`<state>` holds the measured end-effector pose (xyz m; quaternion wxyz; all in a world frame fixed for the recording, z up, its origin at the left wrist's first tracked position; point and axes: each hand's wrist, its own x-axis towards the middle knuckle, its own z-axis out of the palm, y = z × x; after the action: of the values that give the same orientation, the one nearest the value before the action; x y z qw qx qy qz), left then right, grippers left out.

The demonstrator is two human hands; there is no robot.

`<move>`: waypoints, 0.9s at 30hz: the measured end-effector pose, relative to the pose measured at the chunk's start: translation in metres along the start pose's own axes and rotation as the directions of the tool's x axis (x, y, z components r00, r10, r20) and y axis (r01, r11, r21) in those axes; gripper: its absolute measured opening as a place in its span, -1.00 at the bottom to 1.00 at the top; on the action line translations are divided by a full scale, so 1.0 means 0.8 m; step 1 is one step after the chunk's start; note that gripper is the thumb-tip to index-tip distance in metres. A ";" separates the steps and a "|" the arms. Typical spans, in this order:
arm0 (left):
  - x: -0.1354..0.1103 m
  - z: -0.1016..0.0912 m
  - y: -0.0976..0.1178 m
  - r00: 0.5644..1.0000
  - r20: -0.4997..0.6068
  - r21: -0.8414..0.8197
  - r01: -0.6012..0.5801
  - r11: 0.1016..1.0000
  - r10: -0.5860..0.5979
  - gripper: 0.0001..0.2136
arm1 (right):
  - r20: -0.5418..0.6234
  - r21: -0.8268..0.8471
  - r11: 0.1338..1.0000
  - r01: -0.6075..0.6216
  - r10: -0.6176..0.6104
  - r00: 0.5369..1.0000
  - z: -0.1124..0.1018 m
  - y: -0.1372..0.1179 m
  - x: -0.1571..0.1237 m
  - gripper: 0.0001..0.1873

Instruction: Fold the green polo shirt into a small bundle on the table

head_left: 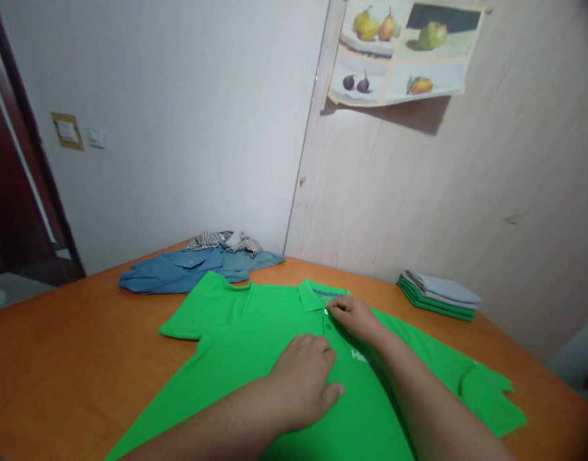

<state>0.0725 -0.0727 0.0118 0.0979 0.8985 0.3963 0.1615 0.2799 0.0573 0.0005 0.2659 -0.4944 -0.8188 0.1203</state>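
Note:
A bright green polo shirt lies spread front side up on the table, its collar away from me and its sleeves out to both sides. My left hand rests palm down on the chest, fingers together and thumb out to the side. Up at the collar opening, my right hand pinches the edge of the shirt beside the top button. White lettering shows on the chest below that hand. The shirt's lower hem is out of view.
Blue shirts and a striped garment lie in a loose heap at the back left of the orange table. A folded green and grey stack sits at the back right. Walls stand behind, with a fruit poster.

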 end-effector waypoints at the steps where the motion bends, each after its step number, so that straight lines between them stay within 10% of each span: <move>1: 0.000 0.001 0.000 1.000 -0.003 0.000 -0.002 1.000 0.002 -0.62 | 0.013 -0.015 1.000 0.003 -0.002 1.000 0.001 -0.002 -0.001 -0.75; 27: 0.002 -0.017 -0.004 0.995 -0.038 0.002 0.089 0.996 -0.089 -0.76 | 0.014 -0.109 0.987 -0.115 0.117 0.993 0.001 -0.018 -0.006 -0.81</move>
<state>0.0664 -0.0689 0.0236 0.0956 0.8769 0.4380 0.1731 0.2706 0.0462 0.0050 0.2229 -0.5536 -0.7966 0.0962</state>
